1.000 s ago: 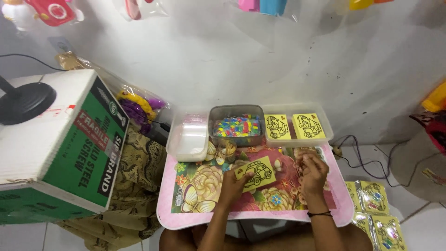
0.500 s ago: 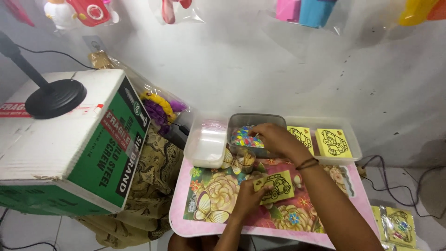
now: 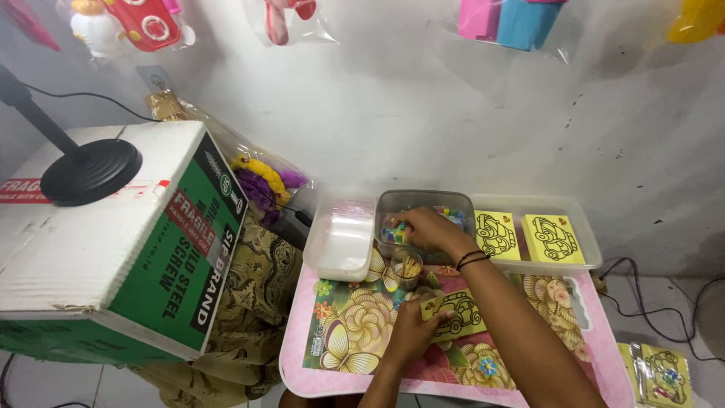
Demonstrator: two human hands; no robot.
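My left hand point(image 3: 411, 329) holds a yellow card point(image 3: 458, 311) with a black car outline, flat on the pink flowered tray table point(image 3: 332, 378). My right hand point(image 3: 424, 227) reaches into a clear grey tub point(image 3: 393, 202) of small colourful pieces, fingers bent down among them; whether it grips one is hidden. A small clear cup of sticks point(image 3: 407, 267) stands between the two hands. Two black bands circle my right wrist.
A white lidded tub point(image 3: 341, 240) sits left of the grey tub; a clear tray point(image 3: 589, 249) on the right holds two more yellow car cards point(image 3: 553, 239). A big green and white carton point(image 3: 121, 249) with a black lamp base point(image 3: 89, 171) stands left. Packed cards point(image 3: 664, 374) lie lower right.
The view swung left and nearer. My right hand left the card on the table and reached forward into the grey tub. My left hand stayed on the card.
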